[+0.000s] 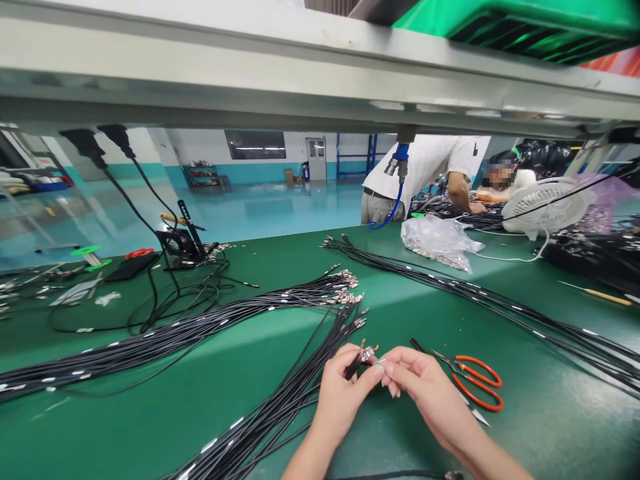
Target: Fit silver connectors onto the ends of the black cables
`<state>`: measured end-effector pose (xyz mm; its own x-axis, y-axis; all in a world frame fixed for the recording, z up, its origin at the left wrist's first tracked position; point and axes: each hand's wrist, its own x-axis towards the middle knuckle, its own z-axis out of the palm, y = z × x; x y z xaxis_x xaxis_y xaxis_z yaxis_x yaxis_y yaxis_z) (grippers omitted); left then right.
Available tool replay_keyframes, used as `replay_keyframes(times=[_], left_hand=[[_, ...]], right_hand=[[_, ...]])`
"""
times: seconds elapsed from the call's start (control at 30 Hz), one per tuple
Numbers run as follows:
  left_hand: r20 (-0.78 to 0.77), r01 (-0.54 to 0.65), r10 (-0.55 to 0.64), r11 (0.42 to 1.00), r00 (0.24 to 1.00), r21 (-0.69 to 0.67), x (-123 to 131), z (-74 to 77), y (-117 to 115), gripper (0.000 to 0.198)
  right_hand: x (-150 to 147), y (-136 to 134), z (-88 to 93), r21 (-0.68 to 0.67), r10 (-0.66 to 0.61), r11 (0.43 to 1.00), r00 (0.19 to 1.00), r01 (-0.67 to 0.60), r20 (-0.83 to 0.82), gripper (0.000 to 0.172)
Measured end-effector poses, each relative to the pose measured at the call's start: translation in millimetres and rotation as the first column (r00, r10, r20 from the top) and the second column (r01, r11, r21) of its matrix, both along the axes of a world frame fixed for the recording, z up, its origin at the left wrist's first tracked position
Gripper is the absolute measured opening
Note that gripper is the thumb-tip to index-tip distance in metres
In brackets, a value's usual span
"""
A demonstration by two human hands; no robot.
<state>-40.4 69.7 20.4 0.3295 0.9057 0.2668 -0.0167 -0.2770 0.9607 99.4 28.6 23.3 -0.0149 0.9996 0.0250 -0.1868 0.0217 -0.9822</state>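
- Your left hand [345, 390] and right hand [425, 383] meet low in the middle of the view, just above the table [550, 427].
- Left hand: fingers curled, thumb and fingertips pinching a black cable [353, 365] close to its end.
- Right hand: fingertips closed on the small metal connector [369, 353] at that cable's tip, and the two hands almost touch there.
- You hold the connector off the green surface, between your hands, with copper-coloured strands sticking up from it.
- Scissors [475, 381] with orange handles lie flat on the table just beside your right hand, blades pointing away to the upper left.
- One bundle [280, 407] of black cables runs from under your left forearm up toward its metal-tipped ends, just beyond your fingers.
- A second bundle [150, 340] sweeps off to the left, and its tips lie near those of the first.
- A third bundle [500, 303] crosses the right side of the table, well apart from your hands.
- At the far edge sits a crumpled clear bag [437, 241], with a white fan [545, 205] to its right.
- Behind the bag a person in a striped shirt [425, 167] bends over the next bench, beside a seated person [520, 179].
- A blue hose [393, 207] hangs from the rail above.
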Motion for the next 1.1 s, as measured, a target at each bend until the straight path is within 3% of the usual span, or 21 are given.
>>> replay_keyframes(times=[0.17,0.53,0.77,0.9,1.0,1.1], left_hand=[[0.012,-0.010,0.011,1.000,1.000,-0.023,1.2,-4.5,-0.6,0.026],[0.034,0.030,-0.026,0.992,0.999,-0.126,-0.2,-4.1,1.0,0.031],[-0.013,0.040,-0.042,0.993,0.999,-0.110,-1.2,-3.2,2.3,0.029],[-0.125,0.039,-0.035,0.999,0.991,0.031,0.1,-5.7,2.4,0.016],[-0.272,-0.035,0.094,0.976,0.958,0.216,4.0,-13.4,-0.9,0.022],[-0.404,-0.095,0.279,0.903,0.871,0.419,8.6,-23.9,-5.3,0.041]], right_hand=[[-2.5,-1.7,-3.7,0.048,-0.026,0.999,0.996,0.022,0.088,0.016],[-2.3,-0.6,-3.3,-0.004,-0.055,0.998,0.998,0.055,0.013,0.020],[1.2,1.2,-4.9,-0.010,-0.060,0.998,0.998,0.060,-0.015,0.019],[4.8,3.6,-8.8,0.002,-0.102,0.995,0.995,0.102,-0.012,0.018],[7.1,7.3,-12.3,0.023,-0.148,0.989,0.989,0.148,-0.012,0.018],[8.3,8.9,-13.3,0.040,-0.193,0.980,0.981,0.193,-0.015,0.020]])
